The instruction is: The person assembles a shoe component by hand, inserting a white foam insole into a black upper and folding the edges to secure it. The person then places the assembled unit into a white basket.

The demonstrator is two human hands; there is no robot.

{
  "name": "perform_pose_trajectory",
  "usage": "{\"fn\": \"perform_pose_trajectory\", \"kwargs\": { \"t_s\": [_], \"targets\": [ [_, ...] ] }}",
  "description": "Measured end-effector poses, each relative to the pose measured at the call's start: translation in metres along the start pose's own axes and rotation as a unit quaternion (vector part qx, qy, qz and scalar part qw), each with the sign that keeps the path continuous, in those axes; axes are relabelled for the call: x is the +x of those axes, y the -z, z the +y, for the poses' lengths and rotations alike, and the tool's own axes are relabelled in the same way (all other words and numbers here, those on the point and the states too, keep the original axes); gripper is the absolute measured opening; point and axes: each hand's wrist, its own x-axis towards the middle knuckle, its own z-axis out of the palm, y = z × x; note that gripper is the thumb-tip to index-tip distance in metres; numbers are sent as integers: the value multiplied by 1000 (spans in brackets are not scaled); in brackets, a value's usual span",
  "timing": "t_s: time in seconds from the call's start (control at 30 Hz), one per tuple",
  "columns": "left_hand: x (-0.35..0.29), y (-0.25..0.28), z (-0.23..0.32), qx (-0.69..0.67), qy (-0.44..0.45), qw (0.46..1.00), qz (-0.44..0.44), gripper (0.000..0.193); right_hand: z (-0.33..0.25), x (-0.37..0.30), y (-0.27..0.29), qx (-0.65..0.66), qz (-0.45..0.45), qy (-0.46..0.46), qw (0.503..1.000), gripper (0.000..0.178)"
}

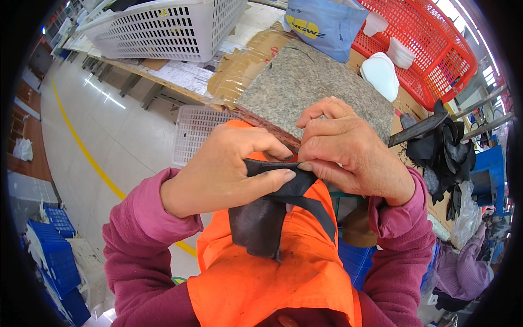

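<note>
Both hands meet in front of my body over an orange apron. A black leather-like piece hangs between them, its upper edge folded and its lower part dangling over the apron. My left hand grips that folded edge between thumb and fingers. From the other side, my right hand pinches the same edge with thumb and forefinger, close to the left fingertips. A narrow black strip of it runs down to the right. Just beyond the hands lies a speckled grey stone slab on the workbench.
A white plastic basket stands at the back left of the bench, a blue bag behind the slab. White pads lie by a red basket. Black pieces hang at the right. Below the bench edge sits another white basket.
</note>
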Motion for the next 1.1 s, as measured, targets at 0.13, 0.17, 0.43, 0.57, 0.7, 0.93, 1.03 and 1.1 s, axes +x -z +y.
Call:
{"fn": "perform_pose_trajectory", "kwargs": {
  "t_s": [0.13,0.17,0.43,0.57,0.7,0.93,1.03,1.1],
  "targets": [
    [9,-6,3,89,-86,992,19,10,-2,1,-2,2,5,-2,1000,11],
    [10,-7,2,112,-102,988,23,8,-2,0,-3,1,6,1,1000,11],
    [2,-7,-10,218,-132,967,11,8,3,-5,-20,35,-14,-11,999,10],
    [-8,0,-16,257,-99,961,2,6,9,-7,-30,59,-26,-9,998,10],
    [-19,14,-28,277,-72,958,10,3,13,-9,-40,108,0,-28,994,7],
    [-48,32,-66,-158,164,959,169,37,17,-19,-59,229,77,-141,960,7],
    [-71,23,-70,-363,202,897,153,61,15,-23,-81,304,124,-225,918,9],
    [-83,19,-68,-442,187,864,149,62,11,-22,-101,360,153,-278,878,13]
  ]
}}
